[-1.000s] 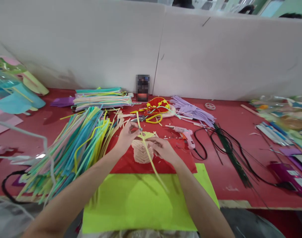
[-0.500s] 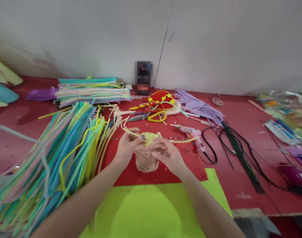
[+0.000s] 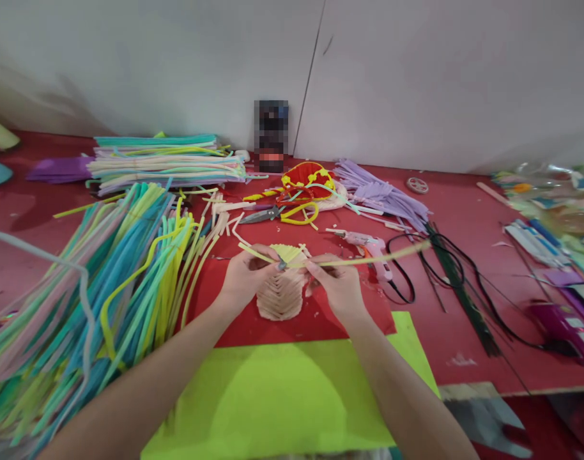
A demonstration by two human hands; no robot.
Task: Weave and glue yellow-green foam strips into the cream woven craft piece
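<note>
Even, moderate light is falling over the bench (image 3: 464,211), seemingly from overhead, while the wall (image 3: 407,76) is looking grey and dull. Soft shadows are darkening the wall's left side, and a broad rounded shadow is spreading over the lime sheet (image 3: 273,396). Wide-angle distortion is stretching the edges, fine detail is smearing softly, and coarse pixelation is masking the upright dark object (image 3: 271,134).

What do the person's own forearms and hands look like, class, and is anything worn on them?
Both forearms show no sleeve, watch or bracelet. The left hand and right hand are gloveless. A small grey-blue spot shows at the left thumb, too blurred to tell whether nail polish or an ornament.
</note>
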